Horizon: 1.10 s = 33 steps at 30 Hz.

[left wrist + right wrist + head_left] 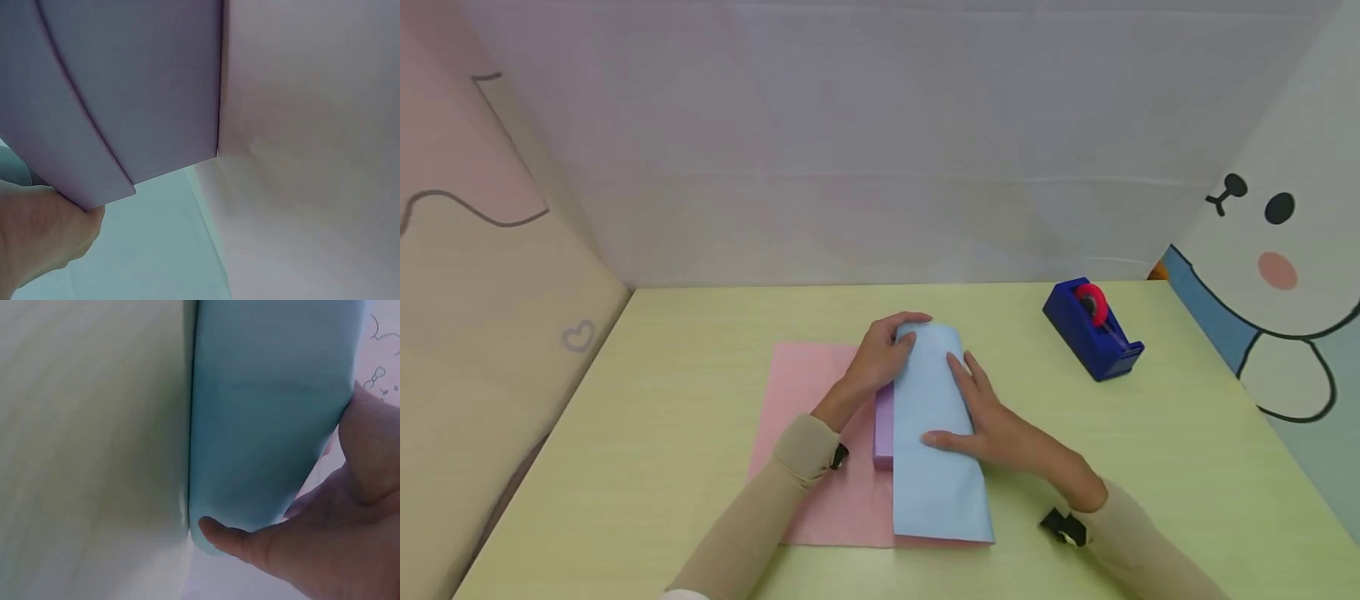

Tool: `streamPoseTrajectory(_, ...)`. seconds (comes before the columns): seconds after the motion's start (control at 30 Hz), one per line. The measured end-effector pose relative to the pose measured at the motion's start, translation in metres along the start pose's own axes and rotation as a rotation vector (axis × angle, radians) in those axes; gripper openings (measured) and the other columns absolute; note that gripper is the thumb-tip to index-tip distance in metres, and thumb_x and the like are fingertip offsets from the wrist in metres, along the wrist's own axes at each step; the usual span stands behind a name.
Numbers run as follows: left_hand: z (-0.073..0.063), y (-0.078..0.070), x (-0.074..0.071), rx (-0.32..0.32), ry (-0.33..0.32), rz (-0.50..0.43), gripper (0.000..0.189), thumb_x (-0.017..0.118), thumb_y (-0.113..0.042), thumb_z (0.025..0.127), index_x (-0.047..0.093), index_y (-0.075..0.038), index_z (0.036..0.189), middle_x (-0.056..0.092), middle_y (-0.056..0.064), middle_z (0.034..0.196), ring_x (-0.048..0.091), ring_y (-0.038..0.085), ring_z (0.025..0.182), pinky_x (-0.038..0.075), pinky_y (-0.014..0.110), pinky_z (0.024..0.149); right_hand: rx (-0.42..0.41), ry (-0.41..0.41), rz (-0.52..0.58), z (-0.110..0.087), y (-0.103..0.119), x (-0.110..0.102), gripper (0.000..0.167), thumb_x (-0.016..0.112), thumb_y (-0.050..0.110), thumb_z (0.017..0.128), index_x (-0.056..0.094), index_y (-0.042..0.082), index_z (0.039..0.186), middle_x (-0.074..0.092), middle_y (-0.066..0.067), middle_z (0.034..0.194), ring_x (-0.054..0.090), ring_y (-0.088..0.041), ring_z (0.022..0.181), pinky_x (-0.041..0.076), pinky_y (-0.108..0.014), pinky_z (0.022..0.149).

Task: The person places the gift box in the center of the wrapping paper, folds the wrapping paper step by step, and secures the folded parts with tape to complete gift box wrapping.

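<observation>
A sheet of wrapping paper, pink on one face and light blue on the other, lies under a purple box (883, 427). Its right part is folded over the box, blue face (934, 492) up, hiding most of it. At the far end, my left hand (880, 354) holds the flap's edge against the box, thumb on the blue side. The left wrist view shows this hand at the corner of the purple box (144, 87). With fingers spread and fairly straight, my right hand (992, 421) presses the flap's top and right side (262, 444).
On the pale yellow-green table (685, 400), a blue tape dispenser (1093, 333) with a red-cored roll stands at the back right. The pink part of the paper (805, 392) spreads flat left of the box. A pale backdrop (880, 167) rises behind.
</observation>
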<state>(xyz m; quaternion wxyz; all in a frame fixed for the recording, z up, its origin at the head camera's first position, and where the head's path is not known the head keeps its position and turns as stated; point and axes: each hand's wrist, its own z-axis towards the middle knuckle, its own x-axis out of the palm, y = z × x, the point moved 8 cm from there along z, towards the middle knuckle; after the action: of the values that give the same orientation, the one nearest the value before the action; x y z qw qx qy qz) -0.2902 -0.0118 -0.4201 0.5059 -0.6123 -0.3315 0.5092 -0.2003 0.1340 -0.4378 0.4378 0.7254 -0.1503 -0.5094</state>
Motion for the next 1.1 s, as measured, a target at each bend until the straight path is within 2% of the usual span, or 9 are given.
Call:
streamPoseTrajectory(0.1,-0.001,-0.001,-0.001,-0.001,-0.005,-0.006,0.035,0.049,-0.007,0.106,0.066,-0.011,0.136,0.063,0.014,0.133,0.067,0.025,0.099,0.059,0.040,0.083,-0.018,-0.047,-0.054,-0.004,0.004,-0.001,0.105,0.075,0.047,0.093,0.007,0.013,0.166,-0.016,-0.013,0.169,0.017,-0.044,0.152,0.038,-0.060,0.111)
streamPoseTrajectory(0.23,-0.001,-0.002,-0.004,-0.007,-0.028,-0.004,0.038,0.050,-0.007,0.106,0.063,-0.013,0.141,0.065,0.016,0.127,0.068,0.026,0.094,0.061,0.040,0.078,-0.095,-0.092,-0.144,-0.008,0.015,-0.002,0.089,0.074,0.043,0.095,0.026,0.012,0.163,0.002,-0.012,0.171,0.022,-0.042,0.151,0.039,-0.059,0.111)
streamPoseTrajectory(0.37,-0.001,-0.001,-0.008,-0.017,-0.053,-0.006,0.043,0.053,-0.009,0.105,0.057,-0.017,0.146,0.068,0.015,0.100,0.067,0.020,0.078,0.059,0.033,0.067,-0.159,-0.097,-0.231,-0.011,0.025,0.000,0.075,0.071,0.040,0.098,0.038,0.013,0.159,0.021,-0.011,0.168,0.023,-0.039,0.151,0.037,-0.060,0.112)
streamPoseTrajectory(0.43,-0.001,0.001,-0.010,-0.028,-0.063,-0.001,0.044,0.054,-0.012,0.105,0.054,-0.015,0.149,0.063,0.011,0.087,0.063,0.016,0.070,0.056,0.029,0.062,-0.166,-0.091,-0.250,-0.011,0.026,0.001,0.072,0.069,0.041,0.098,0.040,0.013,0.159,0.025,-0.010,0.167,0.023,-0.039,0.151,0.036,-0.061,0.113)
streamPoseTrajectory(0.5,-0.001,0.002,-0.013,-0.046,-0.069,0.004,0.047,0.056,-0.017,0.105,0.049,-0.013,0.152,0.056,0.007,0.082,0.056,0.015,0.066,0.050,0.028,0.061,-0.158,-0.087,-0.256,-0.011,0.026,0.001,0.072,0.068,0.042,0.099,0.040,0.014,0.159,0.025,-0.010,0.168,0.021,-0.041,0.151,0.034,-0.063,0.113)
streamPoseTrajectory(0.6,-0.005,0.002,-0.019,-0.073,-0.081,0.025,0.050,0.058,-0.022,0.105,0.047,-0.011,0.153,0.060,0.007,0.094,0.062,0.016,0.082,0.054,0.031,0.074,-0.147,-0.090,-0.266,-0.011,0.024,0.001,0.072,0.068,0.042,0.099,0.040,0.014,0.159,0.025,-0.010,0.168,0.016,-0.046,0.152,0.030,-0.067,0.113)
streamPoseTrajectory(0.73,-0.011,0.000,-0.025,-0.093,-0.078,0.052,0.049,0.059,-0.026,0.105,0.048,-0.013,0.151,0.064,0.014,0.126,0.064,0.027,0.118,0.055,0.043,0.097,-0.161,-0.118,-0.295,-0.011,0.025,-0.003,0.070,0.069,0.039,0.099,0.042,0.013,0.158,0.028,-0.012,0.167,0.014,-0.048,0.152,0.028,-0.070,0.113)
streamPoseTrajectory(0.8,-0.013,0.000,-0.027,-0.096,-0.065,0.069,0.049,0.058,-0.028,0.105,0.049,-0.013,0.151,0.063,0.016,0.130,0.063,0.031,0.122,0.054,0.046,0.098,-0.174,-0.129,-0.306,-0.011,0.026,-0.004,0.070,0.070,0.038,0.098,0.044,0.011,0.157,0.030,-0.014,0.166,0.013,-0.048,0.153,0.026,-0.070,0.114)
streamPoseTrajectory(1.1,-0.029,0.001,-0.035,-0.071,-0.037,0.134,0.047,0.059,-0.030,0.105,0.053,-0.009,0.147,0.064,0.015,0.130,0.062,0.031,0.121,0.052,0.048,0.101,-0.172,-0.109,-0.298,-0.011,0.027,-0.003,0.073,0.070,0.039,0.098,0.041,0.011,0.158,0.026,-0.012,0.168,0.012,-0.040,0.156,0.024,-0.063,0.118)
